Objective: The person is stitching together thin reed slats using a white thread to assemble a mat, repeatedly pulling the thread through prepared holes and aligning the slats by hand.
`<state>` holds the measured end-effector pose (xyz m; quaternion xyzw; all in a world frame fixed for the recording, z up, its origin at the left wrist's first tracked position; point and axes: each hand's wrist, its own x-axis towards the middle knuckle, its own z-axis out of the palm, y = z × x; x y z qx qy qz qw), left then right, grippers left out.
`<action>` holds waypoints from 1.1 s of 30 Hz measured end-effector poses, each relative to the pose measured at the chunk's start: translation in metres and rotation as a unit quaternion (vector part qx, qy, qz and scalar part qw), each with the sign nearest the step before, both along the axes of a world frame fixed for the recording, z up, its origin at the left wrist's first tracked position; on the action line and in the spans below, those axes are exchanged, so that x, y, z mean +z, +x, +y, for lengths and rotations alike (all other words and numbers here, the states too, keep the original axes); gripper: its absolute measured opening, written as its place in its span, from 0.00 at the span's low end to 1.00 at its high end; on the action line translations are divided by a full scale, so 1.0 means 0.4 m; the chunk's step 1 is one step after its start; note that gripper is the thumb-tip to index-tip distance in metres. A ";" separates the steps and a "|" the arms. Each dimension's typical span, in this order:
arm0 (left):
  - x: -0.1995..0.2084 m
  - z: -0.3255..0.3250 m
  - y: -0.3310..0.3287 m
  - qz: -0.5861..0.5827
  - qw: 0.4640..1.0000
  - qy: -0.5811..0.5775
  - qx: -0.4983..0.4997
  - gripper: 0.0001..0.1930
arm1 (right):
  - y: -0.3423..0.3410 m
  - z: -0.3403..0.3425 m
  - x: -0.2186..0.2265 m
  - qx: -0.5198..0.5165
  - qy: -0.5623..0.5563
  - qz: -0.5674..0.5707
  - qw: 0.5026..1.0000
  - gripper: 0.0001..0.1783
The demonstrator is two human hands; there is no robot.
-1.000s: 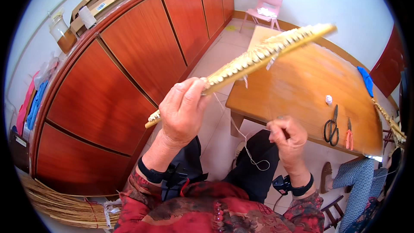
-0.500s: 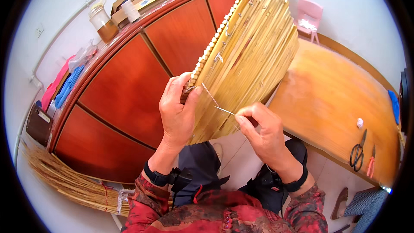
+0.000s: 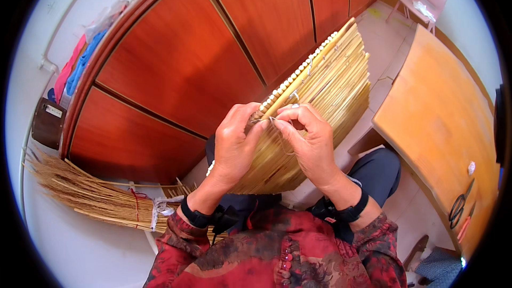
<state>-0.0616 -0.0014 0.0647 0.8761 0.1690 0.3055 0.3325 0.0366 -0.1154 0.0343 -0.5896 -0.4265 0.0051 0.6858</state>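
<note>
A panel of straw-yellow stalks (image 3: 304,144), laid side by side and sewn together, leans across my lap with its far end raised. Round cut stalk ends form a pale row along its upper left edge. My left hand (image 3: 234,141) grips that edge near its lower end, thumb on the face of the panel. Close beside it, my right hand (image 3: 312,141) pinches a thin thread (image 3: 288,152) at the edge rod; the fingertips of both hands nearly meet. A loose loop of thread hangs over the stalks. Whether the needle is still between my right fingers cannot be made out.
A red cabinet (image 3: 176,69) stands ahead and left. The wooden table (image 3: 426,112) at right bears black scissors (image 3: 460,208), a red-handled tool (image 3: 466,224) and a small white lump (image 3: 471,168). A bundle of dry stalks (image 3: 101,194) lies at left; a pink chair (image 3: 426,0) is far right.
My right hand has moved up and left to the panel's edge, beside my left hand. The panel's far end has tipped lower. The view has shifted downward.
</note>
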 end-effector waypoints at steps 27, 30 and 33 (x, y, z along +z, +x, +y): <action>-0.209 0.054 0.120 0.203 0.975 -0.087 -0.016 0.19 | 0.175 0.043 -0.302 -0.027 -0.014 0.379 0.925 0.04; -0.223 0.064 0.108 0.197 0.977 -0.085 -0.014 0.19 | 0.190 0.007 -0.272 -0.187 -0.116 0.100 0.970 0.05; -0.239 0.073 0.095 0.173 0.971 -0.164 -0.006 0.19 | 0.149 -0.008 -0.245 -0.128 -0.165 0.045 0.977 0.06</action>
